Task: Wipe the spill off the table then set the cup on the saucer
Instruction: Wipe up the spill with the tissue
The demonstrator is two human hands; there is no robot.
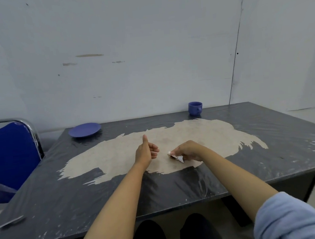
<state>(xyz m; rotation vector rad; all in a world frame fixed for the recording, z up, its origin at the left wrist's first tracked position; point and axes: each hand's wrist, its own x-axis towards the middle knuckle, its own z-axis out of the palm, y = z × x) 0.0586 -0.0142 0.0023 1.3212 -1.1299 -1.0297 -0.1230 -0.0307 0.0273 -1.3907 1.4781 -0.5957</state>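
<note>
My right hand [189, 151] grips a crumpled white tissue [177, 157], stained brown, and presses it on the dark table [64, 201] near its middle. Just left of it, my left hand [146, 151] rests on its edge with the thumb up and the fingers curled; a thin white thing shows at its fingers, too small to name. A blue saucer [84, 129] lies at the far left of the table. An upright blue cup [195, 108] stands at the far edge to the right, its handle pointing right. The tissue hides whatever spill lies under it.
A large beige worn patch [192, 135] spreads across the tabletop under both hands. A blue chair with a chrome frame [8, 153] stands at the table's left side. A grey wall [146, 53] runs behind the table. My knees [173, 233] show under the near edge.
</note>
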